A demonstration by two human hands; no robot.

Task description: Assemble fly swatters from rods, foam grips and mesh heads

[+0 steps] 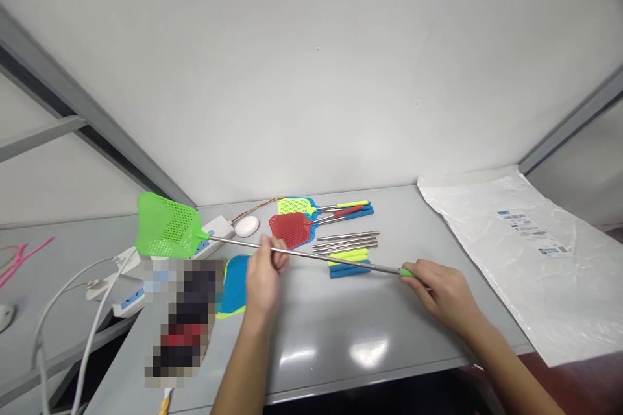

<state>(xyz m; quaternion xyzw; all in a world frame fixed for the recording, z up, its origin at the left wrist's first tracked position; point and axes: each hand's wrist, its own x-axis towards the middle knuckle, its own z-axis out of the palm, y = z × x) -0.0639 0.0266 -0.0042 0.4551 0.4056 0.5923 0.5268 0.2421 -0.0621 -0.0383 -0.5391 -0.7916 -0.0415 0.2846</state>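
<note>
Green swatter (168, 227) was held above worktop (335, 321), left fingers (279, 260) pinched its metal rod (316, 255), right fingers (424, 268) gripped its green handle (405, 272)

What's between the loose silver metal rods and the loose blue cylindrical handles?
Bright yellow cylindrical handles lie there in the head view, partly behind the held silver metal shaft.

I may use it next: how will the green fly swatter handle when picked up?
The green fly swatter is probably light: its head is perforated, its metal shaft slim. That shaft, nearly straight, seems fairly stiff. The broad head may make that end dip.
</note>
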